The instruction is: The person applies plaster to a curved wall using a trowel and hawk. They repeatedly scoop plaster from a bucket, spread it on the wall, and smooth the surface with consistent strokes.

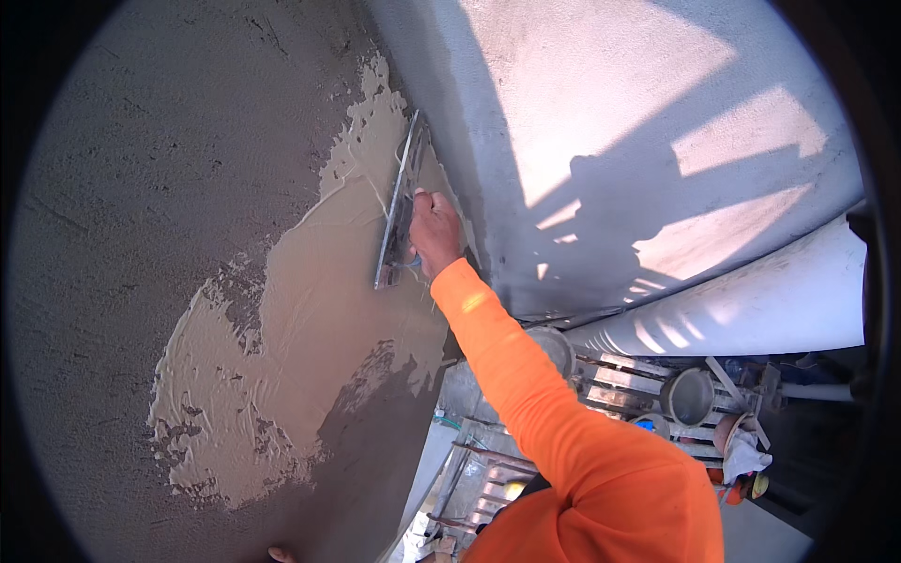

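My right hand [436,232], at the end of an orange sleeve, is closed round the handle of a flat plastering trowel [398,202]. The long metal blade stands nearly upright against the wall, close to the inner corner. Around and below it spreads a patch of wet, light beige plaster [305,310] with ragged edges and ridges. The grey wall [141,188] beneath is rough and darker. Of my left hand [280,555], only a bit of fingertip shows at the lower edge, beside the wall; the rest is out of the picture.
A second wall [601,75] meets the first at the corner, crossed by sunlight and shadows. A thick white pipe [741,291] runs along its foot. Far below, wooden slats [627,379] carry a grey bucket [688,397] and other containers.
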A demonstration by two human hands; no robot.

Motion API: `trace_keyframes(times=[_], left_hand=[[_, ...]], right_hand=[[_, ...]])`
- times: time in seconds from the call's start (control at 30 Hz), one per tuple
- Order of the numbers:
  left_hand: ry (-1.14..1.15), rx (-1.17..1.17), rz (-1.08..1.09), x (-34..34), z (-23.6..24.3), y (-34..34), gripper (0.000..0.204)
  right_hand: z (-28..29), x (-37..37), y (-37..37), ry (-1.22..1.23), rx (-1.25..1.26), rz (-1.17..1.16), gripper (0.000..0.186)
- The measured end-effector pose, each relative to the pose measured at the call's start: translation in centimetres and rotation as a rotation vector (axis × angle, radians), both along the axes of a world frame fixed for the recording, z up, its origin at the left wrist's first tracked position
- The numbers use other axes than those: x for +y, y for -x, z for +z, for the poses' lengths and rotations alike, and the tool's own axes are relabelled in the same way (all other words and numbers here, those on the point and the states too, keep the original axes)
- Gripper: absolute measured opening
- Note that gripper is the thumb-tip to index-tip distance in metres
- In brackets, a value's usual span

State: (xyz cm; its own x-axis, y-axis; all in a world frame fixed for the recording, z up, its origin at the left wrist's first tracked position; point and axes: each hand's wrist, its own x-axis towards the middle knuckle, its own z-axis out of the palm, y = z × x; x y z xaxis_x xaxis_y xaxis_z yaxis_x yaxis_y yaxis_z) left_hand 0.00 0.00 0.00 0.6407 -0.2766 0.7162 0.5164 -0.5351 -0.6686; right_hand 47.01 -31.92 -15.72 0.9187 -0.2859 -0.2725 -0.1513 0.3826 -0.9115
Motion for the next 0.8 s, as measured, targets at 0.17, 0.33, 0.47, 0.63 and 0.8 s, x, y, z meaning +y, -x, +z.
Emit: trace_keyframes(times=[0.17,0.33,0.47,0.63,0.8], left_hand=[[0.051,-0.011,-0.009,-1.3,-0.1,0.5,0.085],[0.001,-0.016,-0.015,-0.9,0.5,-0.1,0.082],[-0.032,-0.012,-0.021,-1.1,0.4,-0.8,0.081],[-0.068,0.011,-0.043,-1.5,0.7,-1.5,0.080],[-0.053,0.023,-0.026,-2.1,0.7,-1.9,0.079]], right_hand=[[2.3,-1.5,1.9,0.319,-0.377,-0.046,0.039],[1.5,-4.5,-1.5,0.594,-0.674,-0.202,0.038],[0.4,-6.6,-7.7,0.726,-0.704,-0.235,0.037],[-1.9,-5.7,-9.9,0.705,-0.612,-0.227,0.027],[-1.8,-5.7,-5.4,0.588,-0.715,0.019,0.031]])
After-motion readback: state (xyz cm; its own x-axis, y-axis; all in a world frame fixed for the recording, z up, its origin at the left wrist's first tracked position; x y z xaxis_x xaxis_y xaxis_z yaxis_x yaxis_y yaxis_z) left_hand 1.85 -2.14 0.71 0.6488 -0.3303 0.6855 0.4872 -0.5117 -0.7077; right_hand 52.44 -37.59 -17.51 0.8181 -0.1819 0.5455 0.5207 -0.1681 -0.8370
